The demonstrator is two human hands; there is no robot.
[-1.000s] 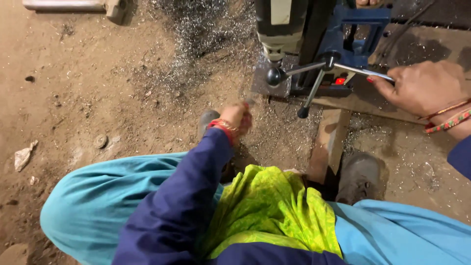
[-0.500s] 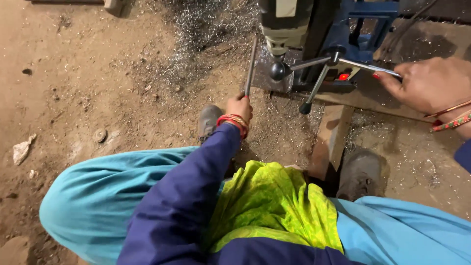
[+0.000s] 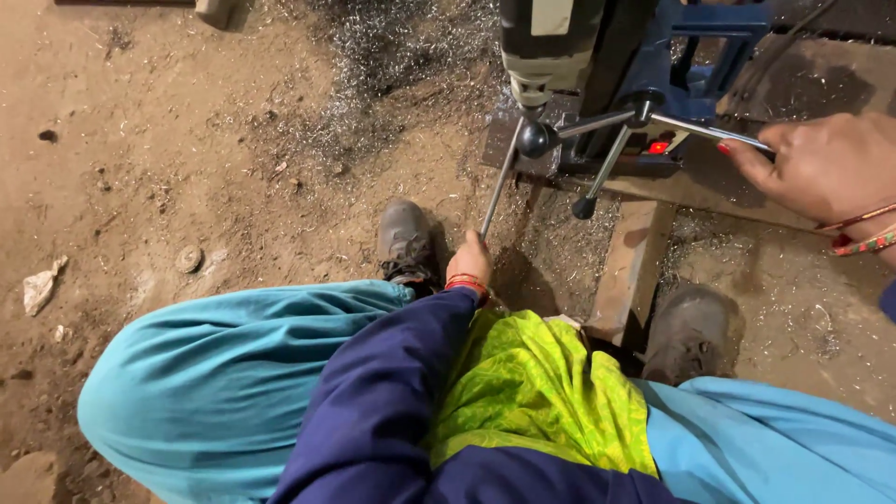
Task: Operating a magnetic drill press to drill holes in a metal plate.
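Dirt floor runs under everything, dusted with bright metal shavings that lie thickest at the far side, by the drill. That heap suggests a fair amount of drilling is already done. The person squats close, shoes planted either side of a wooden block that lies on the ground near the machine.

The left hand is closed around the near end of a thin metal rod, which slants up and away until its far end sits right under the drill's nose. Whether the bit touches the rod I cannot tell; the dark knob of a feed arm stands in front of that spot.

The right hand rests on the feed handle at the right, fingers curled over its bar. A red light glows on the blue stand.

By the look of it, the rod is placed and the handle held, but the cut itself seems left to do.
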